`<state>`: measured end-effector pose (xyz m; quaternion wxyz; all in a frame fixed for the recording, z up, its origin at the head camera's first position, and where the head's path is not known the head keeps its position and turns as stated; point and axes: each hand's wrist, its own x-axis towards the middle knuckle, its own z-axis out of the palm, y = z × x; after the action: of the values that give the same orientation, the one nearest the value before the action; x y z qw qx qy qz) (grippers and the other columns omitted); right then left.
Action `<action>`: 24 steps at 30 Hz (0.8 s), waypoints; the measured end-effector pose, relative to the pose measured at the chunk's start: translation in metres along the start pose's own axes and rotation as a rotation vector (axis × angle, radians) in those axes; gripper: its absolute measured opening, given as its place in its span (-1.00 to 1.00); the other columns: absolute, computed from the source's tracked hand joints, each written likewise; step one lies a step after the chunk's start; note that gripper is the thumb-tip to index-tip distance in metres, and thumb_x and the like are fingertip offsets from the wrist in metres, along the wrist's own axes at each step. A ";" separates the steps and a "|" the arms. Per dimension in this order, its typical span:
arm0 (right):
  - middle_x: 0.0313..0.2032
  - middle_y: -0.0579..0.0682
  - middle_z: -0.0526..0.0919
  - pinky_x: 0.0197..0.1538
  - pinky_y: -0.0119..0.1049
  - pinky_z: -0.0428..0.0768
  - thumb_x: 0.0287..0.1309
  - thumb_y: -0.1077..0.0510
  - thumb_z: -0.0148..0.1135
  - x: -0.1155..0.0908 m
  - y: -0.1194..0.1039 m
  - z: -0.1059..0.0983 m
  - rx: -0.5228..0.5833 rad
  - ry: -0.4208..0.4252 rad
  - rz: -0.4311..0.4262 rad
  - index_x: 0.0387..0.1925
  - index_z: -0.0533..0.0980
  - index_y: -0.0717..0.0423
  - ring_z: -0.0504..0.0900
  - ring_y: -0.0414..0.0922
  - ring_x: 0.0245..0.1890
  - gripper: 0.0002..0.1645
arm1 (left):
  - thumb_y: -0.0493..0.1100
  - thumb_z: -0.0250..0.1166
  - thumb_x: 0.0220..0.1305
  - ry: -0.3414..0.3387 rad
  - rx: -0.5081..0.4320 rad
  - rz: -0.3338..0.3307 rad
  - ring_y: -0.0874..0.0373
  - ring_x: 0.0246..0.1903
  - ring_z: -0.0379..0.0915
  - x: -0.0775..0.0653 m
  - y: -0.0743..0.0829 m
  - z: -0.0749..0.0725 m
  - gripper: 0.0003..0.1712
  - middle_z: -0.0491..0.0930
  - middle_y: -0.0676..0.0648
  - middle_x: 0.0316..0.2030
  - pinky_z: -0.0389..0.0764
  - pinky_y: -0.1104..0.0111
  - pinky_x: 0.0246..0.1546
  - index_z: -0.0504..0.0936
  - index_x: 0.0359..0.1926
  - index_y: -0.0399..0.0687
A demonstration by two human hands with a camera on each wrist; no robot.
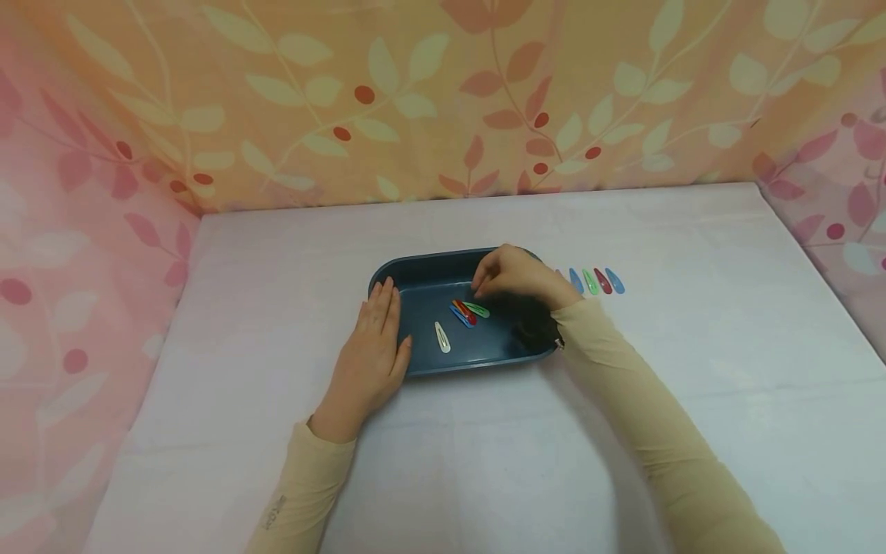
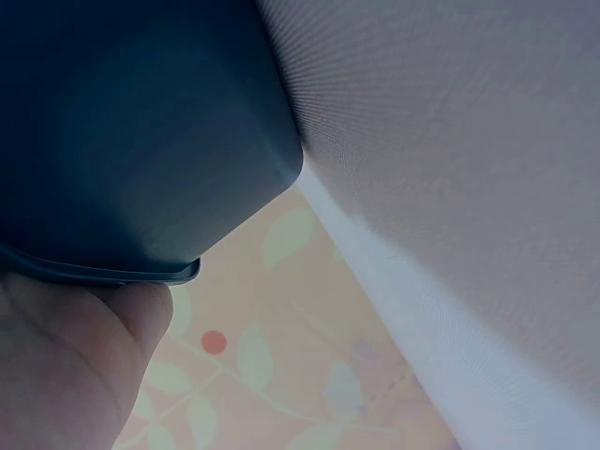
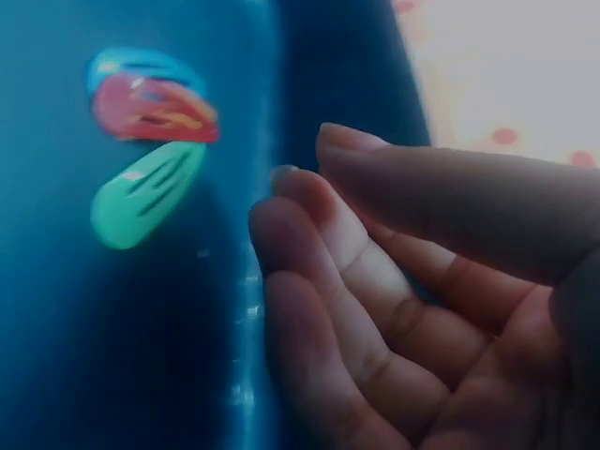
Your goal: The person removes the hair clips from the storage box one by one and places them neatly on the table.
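A dark blue tray [image 1: 422, 304] holds several snap hair clips. In it, a white hair clip [image 1: 442, 338] lies apart from a small cluster made up of a green hair clip [image 3: 141, 199], a red one [image 3: 127, 108] and a blue one [image 3: 117, 62]. My left hand [image 1: 374, 346] rests on the tray's left rim with straight fingers; in the left wrist view, part of that hand [image 2: 75, 347] touches the rim. Over the tray's far right part hovers my right hand [image 1: 519, 275], its fingers loosely bent. The right wrist view shows nothing between thumb and fingertips.
To the right of the tray, several hair clips lie in a row on the white cloth, among them a green clip [image 1: 591, 282], a red clip [image 1: 603, 281] and a blue clip [image 1: 614, 281]. My right forearm partly covers the row's left end. A leaf-patterned curtain [image 1: 415, 154] hangs behind.
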<state>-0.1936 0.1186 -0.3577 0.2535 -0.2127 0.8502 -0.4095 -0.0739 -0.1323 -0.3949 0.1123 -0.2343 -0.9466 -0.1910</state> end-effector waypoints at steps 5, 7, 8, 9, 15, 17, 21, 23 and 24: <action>-0.48 0.05 0.70 -0.38 -0.37 0.50 0.02 0.36 0.28 0.004 0.007 0.000 -0.052 -0.025 0.051 -0.37 0.64 0.33 0.57 -0.20 -0.52 -0.90 | -0.15 0.03 0.31 0.000 0.000 0.007 -0.16 0.41 -0.20 0.000 0.000 0.001 -0.29 -0.08 -0.37 0.41 0.02 0.00 0.31 0.09 0.33 -0.56; -0.49 0.04 0.69 -0.40 -0.37 0.50 0.01 0.36 0.29 0.004 0.009 0.001 -0.066 -0.025 0.066 -0.38 0.64 0.32 0.55 -0.21 -0.54 -0.91 | -0.15 0.03 0.31 -0.003 -0.002 0.007 -0.16 0.41 -0.20 0.000 0.001 0.001 -0.29 -0.08 -0.38 0.41 0.01 0.00 0.32 0.09 0.33 -0.56; -0.50 0.03 0.69 -0.40 -0.37 0.51 0.00 0.35 0.30 0.005 0.010 0.001 -0.072 -0.030 0.071 -0.38 0.64 0.32 0.54 -0.21 -0.54 -0.91 | -0.16 0.03 0.31 -0.003 -0.001 0.008 -0.16 0.41 -0.20 0.000 0.001 0.001 -0.29 -0.07 -0.38 0.40 0.01 0.00 0.32 0.09 0.33 -0.56; -0.50 0.03 0.68 -0.40 -0.37 0.51 0.00 0.35 0.31 0.005 0.011 0.002 -0.077 -0.037 0.073 -0.39 0.64 0.31 0.54 -0.21 -0.54 -0.92 | -0.15 0.03 0.31 -0.003 -0.002 0.008 -0.16 0.41 -0.20 0.000 0.001 0.001 -0.29 -0.08 -0.38 0.40 0.01 0.00 0.32 0.09 0.33 -0.56; -0.55 -0.05 0.67 -0.41 -0.39 0.49 -0.11 0.27 0.42 0.011 0.014 0.009 -0.151 -0.052 0.090 -0.44 0.65 0.22 0.52 -0.25 -0.55 -0.88 | -0.17 0.03 0.30 0.009 -0.002 0.010 -0.17 0.40 -0.17 0.000 0.000 0.000 -0.30 -0.05 -0.38 0.40 0.02 -0.01 0.31 0.11 0.31 -0.57; -0.57 -0.08 0.65 -0.42 -0.39 0.48 -0.14 0.22 0.46 0.013 0.013 0.011 -0.196 -0.045 0.101 -0.47 0.65 0.18 0.51 -0.25 -0.55 -0.86 | -0.17 0.03 0.30 0.005 -0.001 0.008 -0.17 0.40 -0.18 0.000 0.000 0.000 -0.30 -0.05 -0.38 0.40 0.02 -0.01 0.31 0.11 0.32 -0.57; -0.60 -0.11 0.64 -0.42 -0.38 0.47 -0.17 0.16 0.50 0.015 0.011 0.014 -0.253 -0.035 0.104 -0.52 0.64 0.13 0.51 -0.24 -0.56 -0.83 | -0.16 0.02 0.31 -0.007 0.000 0.001 -0.16 0.41 -0.20 -0.001 0.001 -0.001 -0.30 -0.08 -0.37 0.41 -0.01 0.00 0.32 0.10 0.32 -0.56; -0.61 -0.11 0.63 -0.42 -0.38 0.47 -0.18 0.15 0.52 0.015 0.010 0.015 -0.265 -0.030 0.110 -0.55 0.64 0.11 0.51 -0.24 -0.56 -0.82 | -0.16 0.02 0.31 -0.012 -0.002 -0.004 -0.15 0.41 -0.21 0.000 0.001 -0.001 -0.30 -0.08 -0.37 0.41 -0.02 0.01 0.33 0.10 0.32 -0.55; -0.62 -0.11 0.63 -0.42 -0.38 0.46 -0.19 0.16 0.52 0.015 0.010 0.016 -0.266 -0.029 0.110 -0.56 0.63 0.11 0.51 -0.24 -0.57 -0.82 | -0.16 0.02 0.31 -0.014 -0.003 -0.006 -0.15 0.41 -0.21 0.000 0.002 -0.002 -0.30 -0.08 -0.36 0.41 -0.03 0.02 0.33 0.10 0.33 -0.55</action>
<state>-0.1975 0.1068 -0.3781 0.2574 -0.2035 0.9035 -0.2756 -0.0727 -0.1317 -0.3931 0.1049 -0.2329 -0.9477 -0.1913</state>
